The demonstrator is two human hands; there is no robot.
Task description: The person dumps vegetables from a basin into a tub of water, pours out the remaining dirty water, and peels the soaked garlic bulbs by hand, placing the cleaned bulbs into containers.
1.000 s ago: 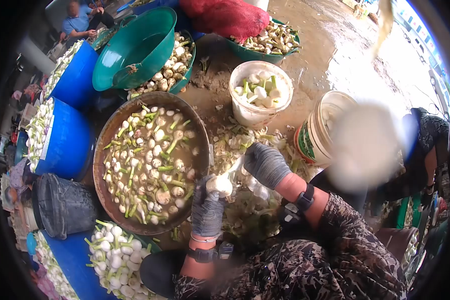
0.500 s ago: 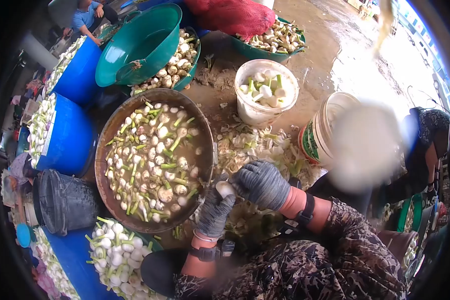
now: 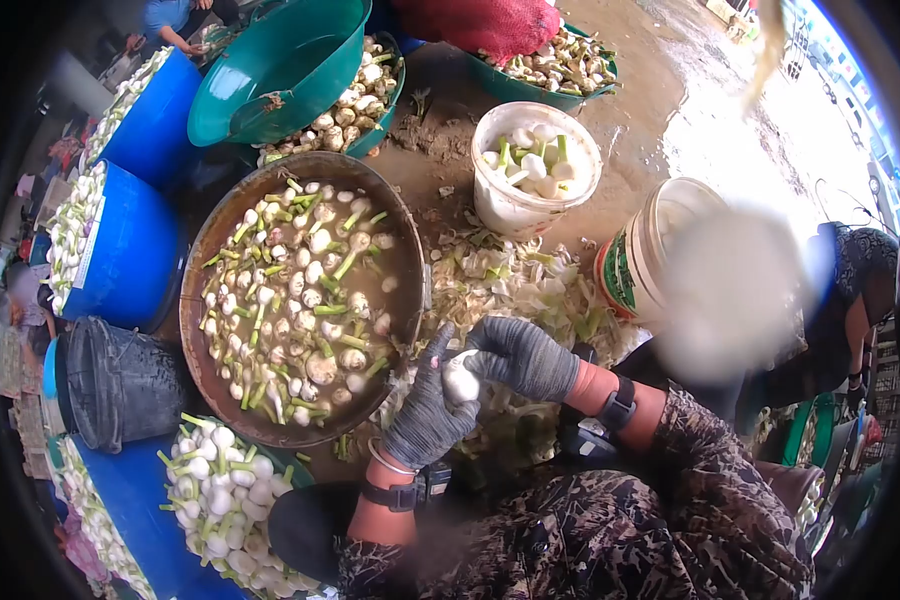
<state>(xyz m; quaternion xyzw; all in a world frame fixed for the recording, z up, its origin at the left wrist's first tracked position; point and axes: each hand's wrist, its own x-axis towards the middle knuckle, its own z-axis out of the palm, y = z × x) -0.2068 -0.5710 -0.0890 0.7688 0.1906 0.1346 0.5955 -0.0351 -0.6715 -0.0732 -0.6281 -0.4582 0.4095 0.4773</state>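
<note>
A white garlic bulb (image 3: 461, 380) sits in the grey-gloved fingers of my left hand (image 3: 425, 412), whose index finger stretches up beside it. My right hand (image 3: 528, 358), gloved too, has its curled fingers and thumb on the bulb's upper right side. Left of both hands is a wide round tub (image 3: 192, 330) of murky water, where many garlic bulbs with cut green stems float. Beneath and beyond my hands lies a heap of peeled garlic skins (image 3: 505, 285).
Ahead stands a white bucket (image 3: 497, 208) of peeled bulbs. To the right is another white bucket (image 3: 630, 262); a pale blur covers part of that side. A pile of garlic (image 3: 220, 490), a black bucket (image 3: 135, 385) and blue containers (image 3: 130, 240) line the left. People sit farther off.
The garlic bulb shows more of its white surface between my hands. My left index finger has straightened upward, and the right fingers have shifted on the bulb. The view has tilted slightly.
</note>
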